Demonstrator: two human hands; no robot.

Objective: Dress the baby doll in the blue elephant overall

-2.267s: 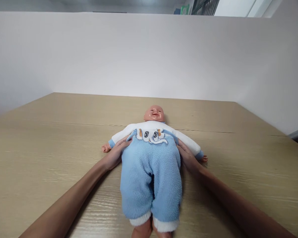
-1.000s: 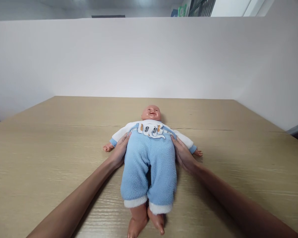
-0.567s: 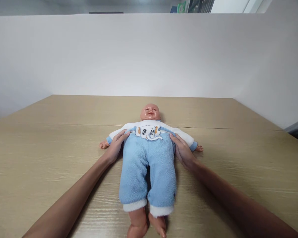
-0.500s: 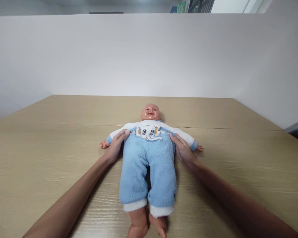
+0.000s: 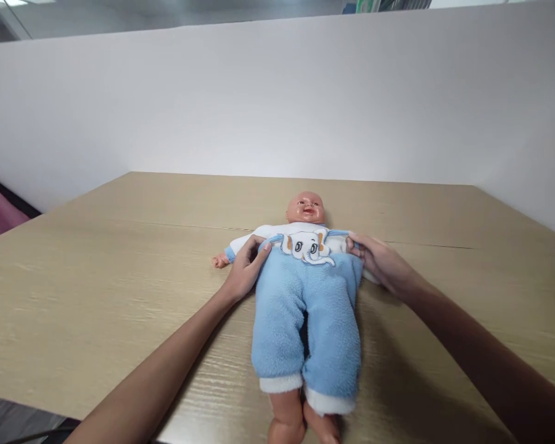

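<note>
A baby doll (image 5: 306,208) lies on its back on the wooden table, its head away from me and its bare feet towards me. It wears a white top (image 5: 277,230) and fuzzy blue trousers (image 5: 282,296) with white cuffs and an elephant patch (image 5: 306,246) at the front. At the waist's left side, my left hand (image 5: 246,266) grips the edge of the trousers between thumb and fingers. My right hand (image 5: 385,264) pinches the blue-trimmed upper edge on the other side, and covers most of the doll's arm there.
The wooden table (image 5: 120,296) has a seam running across it behind the doll's shoulders. A pale partition wall (image 5: 277,105) stands along its far side. Pink cloth (image 5: 0,209) shows past the left edge.
My right hand has drawn its edge of the trousers up and outwards. My left hand keeps hold at the waist. The view has turned left, so the doll appears further right.
</note>
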